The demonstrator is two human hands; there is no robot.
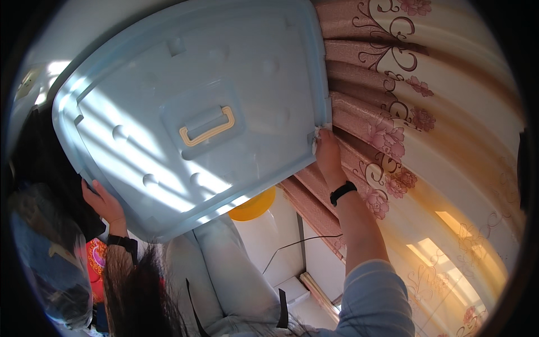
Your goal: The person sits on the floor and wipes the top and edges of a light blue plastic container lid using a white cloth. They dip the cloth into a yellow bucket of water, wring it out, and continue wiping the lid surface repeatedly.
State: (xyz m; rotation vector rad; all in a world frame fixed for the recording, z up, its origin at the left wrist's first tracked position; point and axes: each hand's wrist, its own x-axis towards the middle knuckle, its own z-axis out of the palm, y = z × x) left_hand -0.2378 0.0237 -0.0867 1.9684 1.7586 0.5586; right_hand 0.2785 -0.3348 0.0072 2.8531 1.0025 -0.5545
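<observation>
I have a big pale blue lid (252, 84) up in front of me, at 10 o'clock from the centre of my view, its cream handle (208, 133) at the middle. My left hand (106, 206) touches the rim between 7 and 8 o'clock, fingers apart; I cannot tell whether they close around the edge. My right hand (328, 153) is at the rim between 3 and 4 o'clock, its fingers pinching a white scrap (316, 141) against the corner, too small to make out further. Each wrist wears a black band (343, 192).

Sun stripes the lid from 9 round to 6 o'clock. Just past its edge at 5 o'clock shows something yellow (252, 206). My legs (210, 269) lie below, towards 7 o'clock. A flowered curtain (387, 140) hangs at 3 o'clock, and a clear bag (53, 258) sits at 8 o'clock, beside something red (95, 275).
</observation>
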